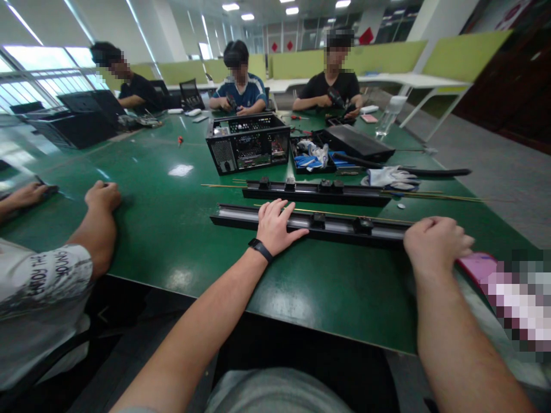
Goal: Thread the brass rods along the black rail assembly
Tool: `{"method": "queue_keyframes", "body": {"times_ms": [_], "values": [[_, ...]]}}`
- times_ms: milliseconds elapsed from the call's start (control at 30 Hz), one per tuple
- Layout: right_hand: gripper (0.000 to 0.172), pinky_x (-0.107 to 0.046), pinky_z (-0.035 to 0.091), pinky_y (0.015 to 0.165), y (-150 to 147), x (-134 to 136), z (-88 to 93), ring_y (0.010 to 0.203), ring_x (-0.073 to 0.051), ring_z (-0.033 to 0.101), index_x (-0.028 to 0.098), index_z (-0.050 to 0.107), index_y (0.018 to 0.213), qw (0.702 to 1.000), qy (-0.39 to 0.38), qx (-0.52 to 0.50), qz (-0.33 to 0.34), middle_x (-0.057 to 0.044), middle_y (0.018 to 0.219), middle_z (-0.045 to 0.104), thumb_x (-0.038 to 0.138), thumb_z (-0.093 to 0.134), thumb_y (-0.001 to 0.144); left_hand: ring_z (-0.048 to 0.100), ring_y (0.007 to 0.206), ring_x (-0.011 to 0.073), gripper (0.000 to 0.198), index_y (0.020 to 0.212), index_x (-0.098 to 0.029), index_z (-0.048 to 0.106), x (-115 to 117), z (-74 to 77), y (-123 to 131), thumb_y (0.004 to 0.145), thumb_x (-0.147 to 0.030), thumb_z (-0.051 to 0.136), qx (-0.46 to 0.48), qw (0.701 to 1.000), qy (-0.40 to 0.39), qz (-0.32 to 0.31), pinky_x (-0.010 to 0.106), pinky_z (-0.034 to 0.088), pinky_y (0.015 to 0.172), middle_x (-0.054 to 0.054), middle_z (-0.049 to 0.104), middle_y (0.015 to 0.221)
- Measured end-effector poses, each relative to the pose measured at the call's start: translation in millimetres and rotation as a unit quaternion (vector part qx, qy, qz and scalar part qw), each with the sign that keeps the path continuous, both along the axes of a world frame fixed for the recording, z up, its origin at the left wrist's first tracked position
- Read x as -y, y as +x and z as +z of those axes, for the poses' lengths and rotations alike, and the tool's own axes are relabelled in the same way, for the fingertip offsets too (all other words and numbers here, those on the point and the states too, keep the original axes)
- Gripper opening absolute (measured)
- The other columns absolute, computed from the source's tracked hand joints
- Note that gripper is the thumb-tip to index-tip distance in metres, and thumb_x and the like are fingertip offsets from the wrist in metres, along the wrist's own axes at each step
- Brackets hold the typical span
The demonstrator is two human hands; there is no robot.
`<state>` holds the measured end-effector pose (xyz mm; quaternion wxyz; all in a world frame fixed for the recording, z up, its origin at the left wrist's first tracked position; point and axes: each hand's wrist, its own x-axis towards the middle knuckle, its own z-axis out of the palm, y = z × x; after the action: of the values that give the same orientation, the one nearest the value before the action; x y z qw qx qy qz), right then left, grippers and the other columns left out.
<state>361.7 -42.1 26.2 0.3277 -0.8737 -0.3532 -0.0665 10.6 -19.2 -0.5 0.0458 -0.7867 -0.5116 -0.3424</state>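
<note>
My left hand (275,227) lies over the left part of a long black rail (340,232), fingers spread across it and thumb along its near edge. The rail has a pale inner strip and black blocks (362,225) set in it. At its right end my right hand (434,244) is closed in a fist; whatever its fingers hold is hidden. A thin gold rod (344,213) runs along the rail's far side. Behind it lies a second black rail (314,194) with several small blocks, and more thin gold rods (434,195) stick out past its right end.
An open black computer case (249,143) stands behind the rails. Right of it are a black tray with blue-and-white gloves (312,156), another glove (391,178), a black tube (443,172) and a clear bottle (390,117). Co-workers sit opposite; another person's hand (103,195) rests at left.
</note>
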Motion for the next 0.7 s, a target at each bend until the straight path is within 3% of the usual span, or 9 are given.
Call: {"method": "queue_keyframes", "body": {"times_ms": [267, 567, 700], "values": [[0.044, -0.061, 0.037, 0.1, 14.6, -5.0, -5.7, 0.116, -0.044, 0.052, 0.012, 0.076, 0.117, 0.997, 0.036, -0.04, -0.058, -0.032, 0.125, 0.063, 0.034, 0.046, 0.094, 0.054, 0.149, 0.0365, 0.078, 0.146, -0.022, 0.065, 1.2, -0.2, -0.9, 0.083, -0.062, 0.088, 0.001, 1.0, 0.006, -0.002, 0.055, 0.032, 0.129, 0.017, 0.066, 0.15], [0.04, -0.056, 0.039, 0.096, 14.6, -5.0, -9.7, 0.103, -0.038, 0.054, 0.015, 0.076, 0.112, 0.998, 0.046, -0.01, -0.029, -0.024, 0.107, 0.066, 0.033, 0.047, 0.092, 0.054, 0.149, 0.0369, 0.076, 0.144, -0.022, 0.067, 2.0, 1.9, -1.5, 0.084, -0.062, 0.088, 0.001, 1.0, -0.001, -0.001, 0.056, 0.032, 0.129, 0.017, 0.066, 0.15], [0.043, -0.056, 0.041, 0.095, 10.2, -3.9, -6.9, 0.11, -0.04, 0.055, 0.014, 0.077, 0.119, 0.999, 0.02, -0.021, -0.028, -0.026, 0.119, 0.068, 0.033, 0.049, 0.092, 0.054, 0.148, 0.0374, 0.075, 0.144, -0.023, 0.067, 1.1, 0.9, -0.7, 0.084, -0.062, 0.087, 0.001, 1.0, -0.002, -0.001, 0.056, 0.033, 0.128, 0.016, 0.066, 0.15]]}}
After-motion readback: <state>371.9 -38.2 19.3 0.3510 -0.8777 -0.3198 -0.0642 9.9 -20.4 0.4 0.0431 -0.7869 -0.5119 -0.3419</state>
